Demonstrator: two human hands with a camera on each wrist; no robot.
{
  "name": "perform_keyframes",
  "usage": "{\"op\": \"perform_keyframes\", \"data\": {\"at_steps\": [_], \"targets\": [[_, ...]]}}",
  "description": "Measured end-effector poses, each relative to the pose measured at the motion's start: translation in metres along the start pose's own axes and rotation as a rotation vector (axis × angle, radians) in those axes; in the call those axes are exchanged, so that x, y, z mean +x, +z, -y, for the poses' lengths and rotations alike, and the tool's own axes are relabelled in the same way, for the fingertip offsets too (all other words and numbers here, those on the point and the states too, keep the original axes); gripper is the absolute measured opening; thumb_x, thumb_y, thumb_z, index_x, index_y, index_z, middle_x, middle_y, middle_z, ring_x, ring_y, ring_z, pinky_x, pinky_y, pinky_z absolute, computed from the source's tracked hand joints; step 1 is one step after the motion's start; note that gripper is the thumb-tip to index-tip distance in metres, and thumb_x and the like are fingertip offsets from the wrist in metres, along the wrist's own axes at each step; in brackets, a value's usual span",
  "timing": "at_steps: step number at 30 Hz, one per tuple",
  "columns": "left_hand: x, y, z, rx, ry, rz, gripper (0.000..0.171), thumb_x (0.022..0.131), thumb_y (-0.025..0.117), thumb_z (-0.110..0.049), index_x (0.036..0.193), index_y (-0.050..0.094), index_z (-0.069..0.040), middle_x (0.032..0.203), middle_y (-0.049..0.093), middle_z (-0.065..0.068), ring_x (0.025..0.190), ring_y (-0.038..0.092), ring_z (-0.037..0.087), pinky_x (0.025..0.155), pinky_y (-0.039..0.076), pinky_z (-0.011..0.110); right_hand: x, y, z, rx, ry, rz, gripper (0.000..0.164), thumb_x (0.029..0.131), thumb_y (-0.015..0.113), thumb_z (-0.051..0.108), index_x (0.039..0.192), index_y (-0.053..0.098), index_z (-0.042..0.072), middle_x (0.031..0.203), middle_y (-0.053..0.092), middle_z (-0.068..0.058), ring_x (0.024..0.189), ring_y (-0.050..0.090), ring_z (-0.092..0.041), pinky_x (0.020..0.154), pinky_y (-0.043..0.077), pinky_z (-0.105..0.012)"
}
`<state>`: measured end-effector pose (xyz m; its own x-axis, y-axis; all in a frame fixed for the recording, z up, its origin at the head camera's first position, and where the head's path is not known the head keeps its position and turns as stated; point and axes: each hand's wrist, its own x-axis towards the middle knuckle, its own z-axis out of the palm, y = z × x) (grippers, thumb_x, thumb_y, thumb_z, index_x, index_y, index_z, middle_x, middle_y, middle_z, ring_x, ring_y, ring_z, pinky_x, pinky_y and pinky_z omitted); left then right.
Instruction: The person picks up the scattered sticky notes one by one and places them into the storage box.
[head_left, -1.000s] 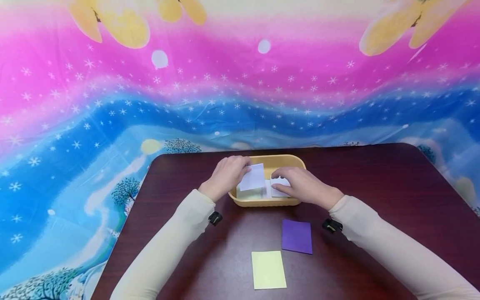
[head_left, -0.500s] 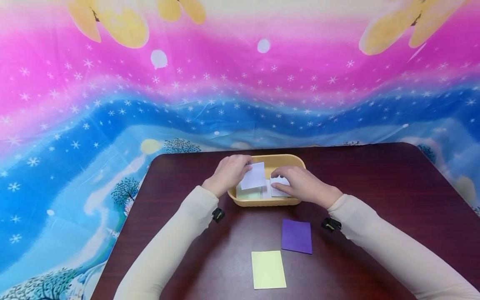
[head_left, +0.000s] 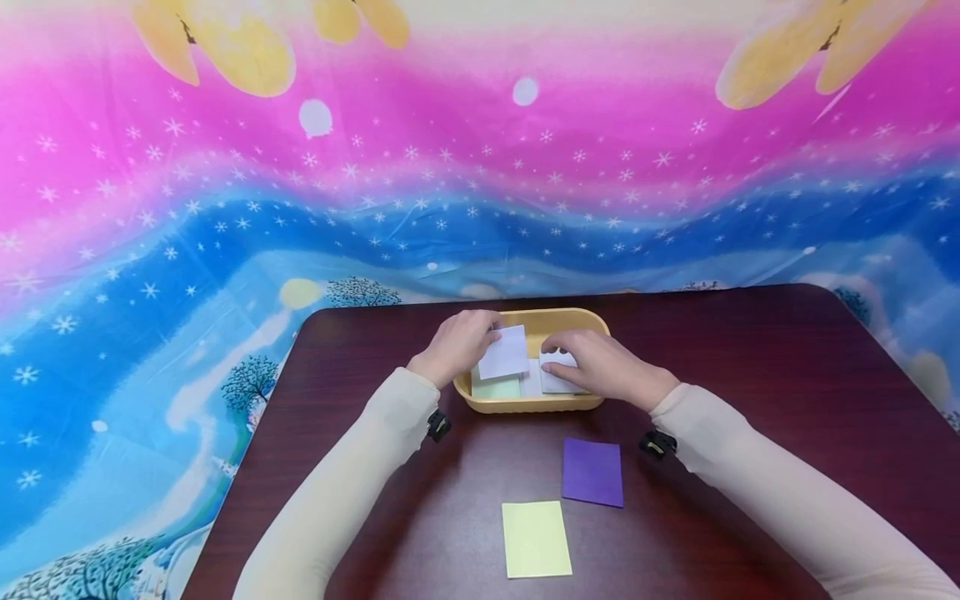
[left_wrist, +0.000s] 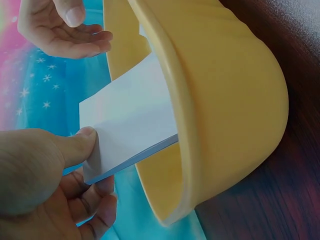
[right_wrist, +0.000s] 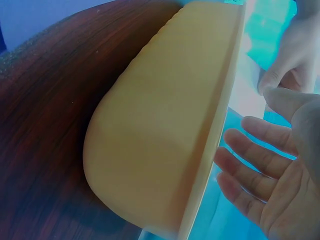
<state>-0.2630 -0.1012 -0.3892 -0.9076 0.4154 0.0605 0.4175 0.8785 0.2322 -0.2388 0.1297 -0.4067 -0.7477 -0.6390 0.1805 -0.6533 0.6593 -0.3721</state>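
My left hand (head_left: 459, 343) pinches a pale lilac-white sticky note pad (head_left: 504, 353) by its edge, thumb on top and fingers below. The pad tilts over the left part of a yellow plastic basket (left_wrist: 235, 100); its thick side edge shows in the left wrist view. Below it in the basket lie a pale green pad (head_left: 495, 387) and a white pad (head_left: 531, 379). Over the basket's right side hovers my right hand (right_wrist: 272, 165), fingers loosely bent and nothing between them. Another white pad (head_left: 558, 382) lies under its fingertips in the head view.
On the dark wooden table (head_left: 375, 517), in front of the basket, lie a purple pad (head_left: 592, 472) and a pale yellow pad (head_left: 536, 539). Behind the table hangs a pink and blue patterned cloth (head_left: 480, 167). Black wrist cameras sit at both cuffs.
Both forearms have shifted slightly, the left wrist rising a little. The left hand keeps its pinch on the lilac-white pad, and the pads on the table have stayed put.
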Motion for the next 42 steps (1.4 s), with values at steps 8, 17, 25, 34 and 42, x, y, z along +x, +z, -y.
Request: {"op": "perform_keyframes", "data": {"at_steps": [8,17,25,34,42], "targets": [[0.007,0.004,-0.001,-0.037,-0.023,0.063,0.023,0.095,0.053,-0.023,0.112,0.066,-0.015,0.104,0.067,0.0,0.084,0.056,0.011,0.075,0.047,0.03,0.004,-0.001,0.001,0.007,0.007,0.021,0.035,0.09,0.06,0.033,0.109,0.068,0.006,0.102,0.069,-0.006,0.095,0.062,-0.02,0.082,0.049,-0.038],[0.012,0.007,0.0,-0.015,-0.051,0.099,0.024,0.095,0.052,-0.023,0.112,0.066,-0.015,0.103,0.066,-0.001,0.083,0.056,0.011,0.075,0.047,0.029,0.005,0.0,-0.002,-0.001,0.013,0.037,0.036,0.09,0.06,0.033,0.11,0.068,0.004,0.103,0.069,-0.006,0.095,0.062,-0.019,0.083,0.049,-0.037],[0.016,0.007,0.001,0.017,-0.05,0.113,0.022,0.095,0.052,-0.024,0.11,0.066,-0.016,0.101,0.066,-0.002,0.081,0.055,0.011,0.073,0.047,0.029,0.008,0.002,-0.004,-0.009,0.031,0.045,0.035,0.09,0.06,0.033,0.11,0.068,0.005,0.102,0.069,-0.004,0.095,0.062,-0.018,0.083,0.049,-0.037],[0.018,0.012,0.0,0.034,-0.082,0.133,0.031,0.094,0.052,-0.034,0.112,0.066,-0.013,0.098,0.067,0.0,0.079,0.056,0.011,0.073,0.047,0.03,0.01,0.002,-0.005,0.017,0.036,0.06,0.034,0.09,0.06,0.031,0.109,0.068,0.005,0.102,0.069,-0.006,0.097,0.062,-0.02,0.085,0.048,-0.038],[0.016,0.014,0.0,0.028,-0.098,0.195,0.035,0.094,0.051,-0.039,0.112,0.067,-0.013,0.1,0.064,-0.001,0.081,0.054,0.013,0.073,0.045,0.029,0.01,0.003,-0.004,0.008,0.024,0.066,0.033,0.089,0.06,0.032,0.108,0.068,0.005,0.101,0.069,-0.004,0.096,0.062,-0.019,0.084,0.048,-0.038]]}}
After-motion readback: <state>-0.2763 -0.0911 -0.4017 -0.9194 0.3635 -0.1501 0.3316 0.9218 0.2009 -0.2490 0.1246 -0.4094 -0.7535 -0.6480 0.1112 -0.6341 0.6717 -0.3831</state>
